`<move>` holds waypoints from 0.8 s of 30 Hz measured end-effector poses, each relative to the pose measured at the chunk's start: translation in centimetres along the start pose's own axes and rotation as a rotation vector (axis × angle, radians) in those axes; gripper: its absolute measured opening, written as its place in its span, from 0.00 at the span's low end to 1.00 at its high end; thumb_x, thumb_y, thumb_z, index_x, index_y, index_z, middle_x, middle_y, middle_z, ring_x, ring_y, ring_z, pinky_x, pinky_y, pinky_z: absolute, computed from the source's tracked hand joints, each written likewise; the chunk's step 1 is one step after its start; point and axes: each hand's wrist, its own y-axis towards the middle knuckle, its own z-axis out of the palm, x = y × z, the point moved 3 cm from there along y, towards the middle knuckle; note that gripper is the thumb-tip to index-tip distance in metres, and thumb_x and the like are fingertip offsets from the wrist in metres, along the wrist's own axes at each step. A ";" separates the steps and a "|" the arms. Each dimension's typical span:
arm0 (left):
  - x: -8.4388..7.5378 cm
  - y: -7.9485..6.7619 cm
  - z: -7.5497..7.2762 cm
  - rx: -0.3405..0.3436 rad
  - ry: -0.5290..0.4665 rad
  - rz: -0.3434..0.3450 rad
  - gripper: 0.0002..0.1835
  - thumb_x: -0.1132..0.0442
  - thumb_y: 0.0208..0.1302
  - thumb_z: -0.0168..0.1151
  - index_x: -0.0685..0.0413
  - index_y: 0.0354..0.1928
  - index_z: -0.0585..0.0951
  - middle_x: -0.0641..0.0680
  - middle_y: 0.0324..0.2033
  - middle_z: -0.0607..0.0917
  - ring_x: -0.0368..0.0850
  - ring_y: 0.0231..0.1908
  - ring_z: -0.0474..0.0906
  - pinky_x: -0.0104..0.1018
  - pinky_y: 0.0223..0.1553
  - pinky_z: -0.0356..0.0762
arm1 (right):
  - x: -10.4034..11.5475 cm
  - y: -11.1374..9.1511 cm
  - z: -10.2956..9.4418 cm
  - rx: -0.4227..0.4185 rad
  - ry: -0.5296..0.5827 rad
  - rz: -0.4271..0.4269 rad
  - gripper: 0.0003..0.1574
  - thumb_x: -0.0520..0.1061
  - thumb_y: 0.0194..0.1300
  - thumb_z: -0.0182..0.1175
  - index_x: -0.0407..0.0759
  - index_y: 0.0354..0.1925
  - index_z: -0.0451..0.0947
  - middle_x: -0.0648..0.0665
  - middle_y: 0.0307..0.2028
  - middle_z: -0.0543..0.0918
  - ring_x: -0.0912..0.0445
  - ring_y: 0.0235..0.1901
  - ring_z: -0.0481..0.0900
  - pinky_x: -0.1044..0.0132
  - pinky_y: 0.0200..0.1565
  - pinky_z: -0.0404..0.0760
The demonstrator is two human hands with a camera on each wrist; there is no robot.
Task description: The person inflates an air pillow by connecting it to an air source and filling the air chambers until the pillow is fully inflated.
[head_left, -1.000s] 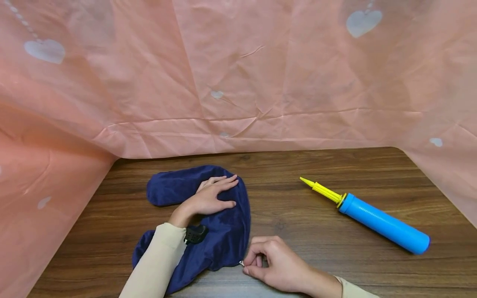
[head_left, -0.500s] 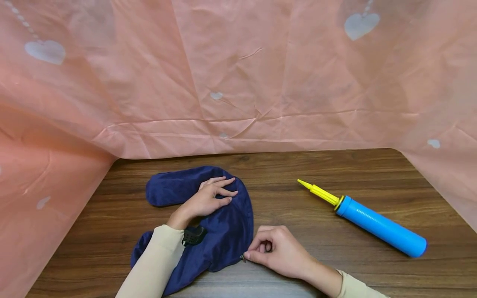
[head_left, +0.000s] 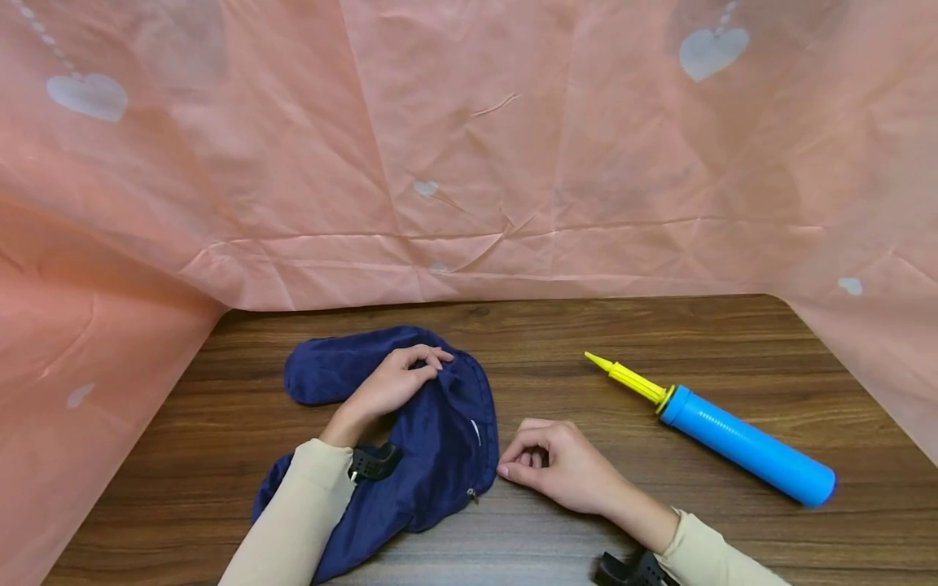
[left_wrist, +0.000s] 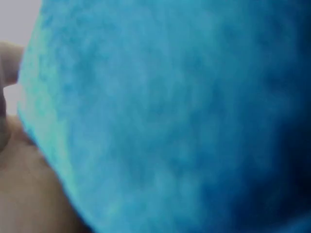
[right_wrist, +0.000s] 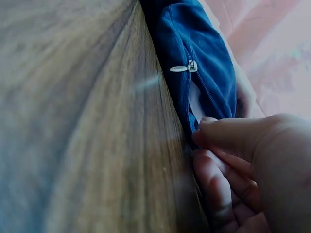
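A navy-blue U-shaped neck pillow [head_left: 447, 456] lies on the wooden table, its ends pointing left. My left hand [head_left: 396, 378] pinches up fabric near the far part of its curve, making folds. At the near right edge sits a small metal zipper pull [right_wrist: 189, 67]; beside it the zipper gapes, and something white [right_wrist: 195, 99] shows inside. My right hand [head_left: 560, 464] has thumb and forefinger pinching the pillow's outer edge by this gap, away from the pull. Blurred blue fabric [left_wrist: 146, 107] fills most of the left wrist view and hides most of the left fingers.
To the right, a blue hand pump [head_left: 747, 443] with a yellow nozzle lies slanted on the wooden table [head_left: 557, 342]. A pink sheet [head_left: 469, 146] with white hearts hangs behind and at both sides. A black wrist camera [head_left: 375, 461] rests over the pillow.
My right hand has let go of the zipper pull and moved up along the pillow's edge. The left hand, earlier spread flat, now gathers the fabric, and the zipper gap shows.
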 end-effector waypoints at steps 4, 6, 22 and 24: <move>0.1 0.0 -0.4 -0.059 -0.122 -0.022 0.13 0.64 0.77 0.53 0.58 0.38 0.85 0.56 0.62 0.89 0.55 0.71 0.76 0.41 0.66 0.73 | -0.1 0.1 -0.1 0.009 0.005 -0.015 0.06 0.45 0.67 0.76 0.58 0.34 0.90 0.60 0.29 0.83 0.70 0.27 0.75 0.72 0.30 0.78; 0.2 0.0 -0.7 -0.095 -0.215 -0.034 0.13 0.67 0.74 0.52 0.58 0.34 0.85 0.59 0.59 0.90 0.54 0.69 0.78 0.34 0.61 0.74 | -0.2 0.1 -0.1 0.003 0.004 -0.025 0.06 0.45 0.66 0.77 0.57 0.34 0.91 0.60 0.29 0.83 0.70 0.27 0.75 0.72 0.31 0.78; 1.0 -0.2 -1.4 -0.276 -0.540 -0.119 0.19 0.72 0.58 0.43 0.46 0.15 0.74 0.57 0.43 0.95 0.52 0.58 0.85 0.26 0.46 0.76 | -0.9 3.8 -0.4 -0.072 0.165 0.225 0.06 0.41 0.70 0.72 0.44 0.44 0.92 0.45 0.36 0.88 0.63 0.20 0.78 0.68 0.26 0.80; 1.2 -0.2 -1.3 -0.280 -0.577 -0.145 0.18 0.72 0.57 0.43 0.46 0.14 0.73 0.53 0.40 0.95 0.53 0.57 0.84 0.27 0.45 0.77 | -0.8 4.4 -0.1 -0.059 0.156 0.219 0.07 0.41 0.71 0.71 0.43 0.46 0.92 0.44 0.37 0.89 0.63 0.20 0.78 0.69 0.26 0.80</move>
